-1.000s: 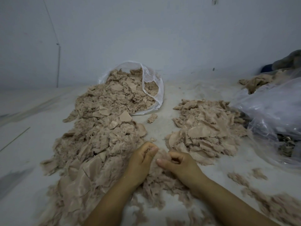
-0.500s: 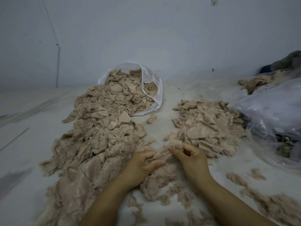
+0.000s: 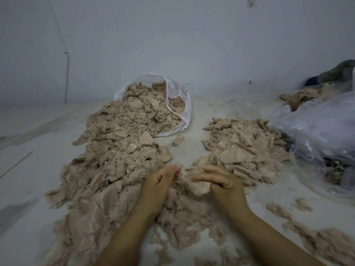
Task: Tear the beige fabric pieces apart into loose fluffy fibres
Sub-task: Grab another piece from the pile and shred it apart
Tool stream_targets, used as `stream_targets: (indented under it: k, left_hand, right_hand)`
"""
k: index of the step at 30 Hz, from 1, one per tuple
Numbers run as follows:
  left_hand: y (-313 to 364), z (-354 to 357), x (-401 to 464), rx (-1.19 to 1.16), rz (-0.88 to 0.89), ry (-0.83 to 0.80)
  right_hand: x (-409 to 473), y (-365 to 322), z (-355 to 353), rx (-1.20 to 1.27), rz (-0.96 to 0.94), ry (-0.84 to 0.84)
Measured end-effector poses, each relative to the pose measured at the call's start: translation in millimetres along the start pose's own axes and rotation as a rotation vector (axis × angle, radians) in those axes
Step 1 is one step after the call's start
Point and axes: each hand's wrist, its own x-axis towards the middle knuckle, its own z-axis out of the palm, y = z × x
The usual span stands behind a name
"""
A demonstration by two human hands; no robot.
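A beige fabric piece (image 3: 194, 184) is held between both hands low in the middle of the view. My left hand (image 3: 160, 184) pinches its left edge with curled fingers. My right hand (image 3: 221, 181) grips its right side, fingers curled over it. Loose fluffy fibres (image 3: 184, 219) lie on the floor under and before the hands. A large heap of beige pieces and fluff (image 3: 115, 156) runs along the left. A smaller pile of flat beige pieces (image 3: 244, 148) sits just beyond my right hand.
A clear plastic bag (image 3: 180, 104) spilling beige pieces lies at the back by the white wall. A crumpled clear bag (image 3: 322, 129) fills the right side, with more beige cloth (image 3: 299, 96) behind it. Fibre scraps (image 3: 326, 242) lie at the lower right on the pale floor (image 3: 192, 152).
Both hands went forward to the right-hand pile, took up a fresh beige piece, and have drawn it back a little, now holding it between them.
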Motion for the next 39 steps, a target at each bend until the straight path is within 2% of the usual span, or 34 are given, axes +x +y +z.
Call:
stream_targets:
  k: [3,5,7,10,13,16,19,21,23,25,27,29,32,34,35,37,39]
  left_hand:
    - [0,3,-2,-0.101,-0.109,-0.113]
    - [0,5,-1,-0.175,-0.123,-0.058]
    - [3,4,-1,-0.231,-0.125,0.001]
    - [3,6,-1,-0.16,-0.1,-0.023]
    - [4,9,-2,-0.074,-0.065,-0.064]
    - [4,9,-1,-0.133,-0.075,-0.019]
    - [0,7,3,-0.179,-0.087,0.095]
    - [0,4,5,-0.192,-0.072,0.138]
    - [-1,1,5,-0.113,-0.044,0.005]
    - [-6,-2,1,0.123,-0.03,-0.281]
    - [-12,-3,-2,0.462,0.021,-0.453]
    - [-18,-4,1,0.634,0.113,-0.418]
    - [-20,-5,4,0.56,0.219,-0.251]
    - [-20,-6,5,0.5,0.237,-0.162]
    - [-20,-6,5,0.474,0.231,-0.145]
    - [-19,-6,5,0.437,0.222,-0.152]
    - [-18,-6,6,0.4,0.214,-0.167]
  right_hand:
    - [-2,1,3,0.003,-0.03,-0.037]
    - [-2,1,2,0.012,0.0,-0.076]
    - [-1,3,1,0.082,0.109,-0.096]
    - [1,2,-1,0.332,0.334,-0.184]
    - [-1,-1,1,0.33,0.352,-0.234]
    - [-2,-2,4,0.245,0.358,-0.204]
    - [-2,-1,5,0.221,0.404,-0.161]
    - [2,-2,3,0.251,0.42,-0.058]
    - [7,0,-2,0.333,0.409,0.066]
    - [9,0,-6,0.4,0.457,0.091]
    - [6,-1,-6,0.291,0.535,-0.006]
    - [3,-2,-6,0.114,0.55,-0.152]
    - [1,0,-9,-0.21,0.428,-0.478]
    - [1,0,-6,-0.383,0.318,-0.588]
    - [-1,2,-4,-0.406,0.27,-0.571]
    - [-2,4,-3,-0.375,0.242,-0.426]
    - [0,2,-4,-0.225,0.331,-0.313]
